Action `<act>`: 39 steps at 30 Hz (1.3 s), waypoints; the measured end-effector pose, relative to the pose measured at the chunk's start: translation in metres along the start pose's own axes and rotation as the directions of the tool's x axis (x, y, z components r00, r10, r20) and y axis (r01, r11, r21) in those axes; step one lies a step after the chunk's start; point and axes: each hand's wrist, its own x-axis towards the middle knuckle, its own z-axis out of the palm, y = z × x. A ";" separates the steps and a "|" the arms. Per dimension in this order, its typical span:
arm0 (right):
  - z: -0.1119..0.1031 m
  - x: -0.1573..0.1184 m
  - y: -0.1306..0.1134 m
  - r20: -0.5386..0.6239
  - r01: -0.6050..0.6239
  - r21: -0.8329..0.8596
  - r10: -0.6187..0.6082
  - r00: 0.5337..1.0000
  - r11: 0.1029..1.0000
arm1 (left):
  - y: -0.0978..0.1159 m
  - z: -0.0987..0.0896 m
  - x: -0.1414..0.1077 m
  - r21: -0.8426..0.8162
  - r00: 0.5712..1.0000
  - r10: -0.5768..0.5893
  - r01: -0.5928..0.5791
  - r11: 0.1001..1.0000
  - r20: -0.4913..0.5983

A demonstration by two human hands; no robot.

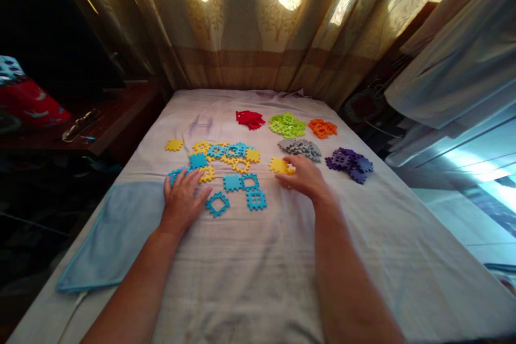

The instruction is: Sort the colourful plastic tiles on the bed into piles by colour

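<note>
Furthest left, blue cloth (121, 231): flat on the sheet (258, 274), well left of the gray pile (301, 150) and nearer the person.
Left hand (183, 199): fingers spread over a blue piece (173, 173), left of the gray pile; contact is hard to judge.
Blue and yellow pieces (231, 183): scattered left of the gray pile.
Red pile (250, 119): beyond the gray pile, leftward.
Yellow piece (278, 165): just left of the gray pile.
Green pile (287, 124): behind the gray pile.
Right hand (305, 176): before the gray pile, thumb and fingers pinching the yellow piece.
Purple pile (350, 164): right of the gray pile.

Yellow pieces (252, 156) (tooth-edged) lie among blue pieces (231, 183).
</note>
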 end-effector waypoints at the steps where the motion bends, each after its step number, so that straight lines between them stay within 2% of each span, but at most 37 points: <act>1: -0.002 0.000 0.011 0.015 -0.061 -0.015 0.061 0.998 0.998 | -0.001 0.000 0.000 0.028 1.000 -0.025 0.025 0.999 0.008; 4: -0.007 0.000 0.031 0.084 -0.157 -0.034 0.159 0.984 0.987 | 0.000 -0.001 -0.001 0.094 0.998 -0.057 0.053 0.994 0.040; 10: -0.011 -0.004 0.036 0.227 -0.176 -0.049 0.183 0.956 0.983 | 0.001 -0.002 -0.001 0.143 0.996 -0.037 0.026 0.989 0.076; 12: -0.012 -0.004 0.036 0.206 -0.172 -0.048 0.178 0.962 0.984 | 0.002 -0.003 -0.001 0.124 0.996 -0.014 0.003 0.992 0.089; 16: -0.013 -0.002 0.027 0.066 -0.129 -0.026 0.130 0.989 0.991 | 0.005 -0.003 -0.002 0.075 0.995 0.013 -0.020 0.997 0.098; 19: -0.009 0.002 0.008 -0.053 -0.050 0.017 0.050 0.997 0.999 | 0.009 -0.004 -0.002 0.050 0.996 0.032 -0.036 0.998 0.088; 22: 0.005 0.002 -0.025 -0.122 0.104 0.067 -0.095 0.988 0.992 | 0.013 -0.002 -0.004 0.005 0.992 0.070 -0.071 0.997 0.107; 25: 0.027 -0.003 -0.064 -0.060 0.316 0.118 -0.311 0.949 0.941 | 0.016 0.001 -0.005 -0.027 0.986 0.084 -0.080 0.996 0.143; 28: 0.045 -0.005 -0.096 0.047 0.470 0.107 -0.477 0.878 0.876 | 0.016 0.004 -0.006 -0.022 0.988 0.071 -0.068 0.997 0.140; 31: 0.052 0.001 -0.114 0.139 0.517 0.068 -0.521 0.842 0.853 | 0.013 0.006 -0.006 -0.007 0.995 0.043 -0.042 0.999 0.086; 34: 0.053 0.011 -0.122 0.205 0.542 0.066 -0.543 0.814 0.838 | 0.010 0.008 -0.006 0.000 0.999 0.022 -0.022 1.000 0.045; 39: 0.056 0.021 -0.129 0.252 0.553 0.068 -0.550 0.796 0.831 | 0.008 0.010 -0.006 -0.015 0.998 0.024 -0.024 1.000 0.057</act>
